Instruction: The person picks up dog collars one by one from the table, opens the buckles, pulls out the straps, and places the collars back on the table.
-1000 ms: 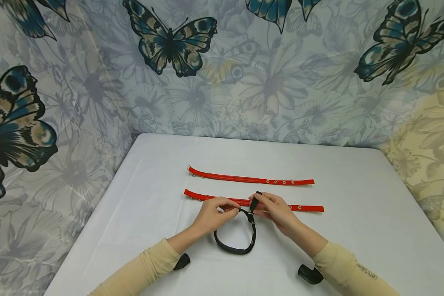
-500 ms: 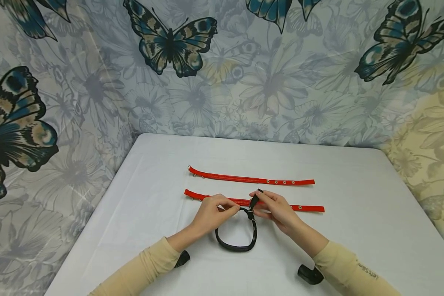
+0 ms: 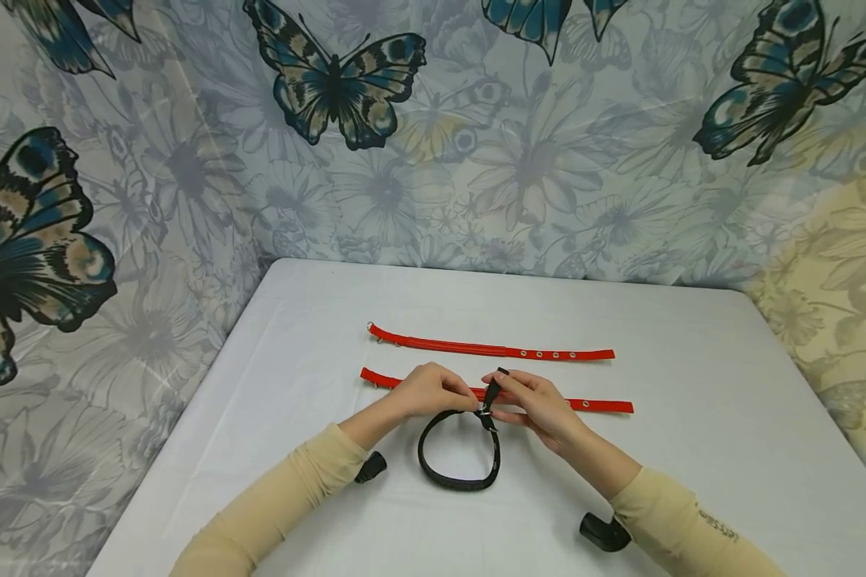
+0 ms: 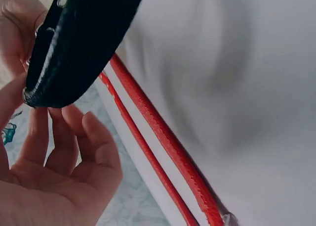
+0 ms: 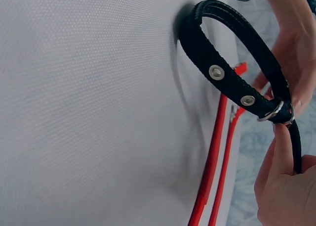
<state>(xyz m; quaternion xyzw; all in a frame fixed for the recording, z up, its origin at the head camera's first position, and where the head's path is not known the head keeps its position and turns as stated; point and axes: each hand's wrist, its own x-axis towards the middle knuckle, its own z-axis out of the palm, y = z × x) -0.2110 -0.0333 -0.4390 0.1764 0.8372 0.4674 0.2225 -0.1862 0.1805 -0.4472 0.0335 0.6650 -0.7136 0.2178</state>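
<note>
A black collar (image 3: 459, 485) with metal eyelets (image 5: 216, 72) is bent into a loop above the table, its end run through a metal buckle (image 5: 284, 112). My left hand (image 3: 433, 390) pinches the collar beside the buckle, on the left. With thumb and fingers, my right hand (image 3: 541, 405) holds the collar's free end (image 3: 492, 391), which points up past the buckle. In the right wrist view, a right fingertip touches the collar just under the buckle. The collar hides part of the left fingertips in the left wrist view.
Two red collars (image 3: 447, 347) with eyelets lie stretched out behind the hands, roughly parallel. The nearer red collar (image 3: 599, 406) is partly hidden by both hands. A white cloth covers the table (image 3: 693, 361). Behind it hangs a butterfly-patterned backdrop (image 3: 534, 176).
My left hand has shifted a little right and up, closer to the buckle, and its forearm has swung along. The right hand keeps its hold on the collar's end, nearly still.
</note>
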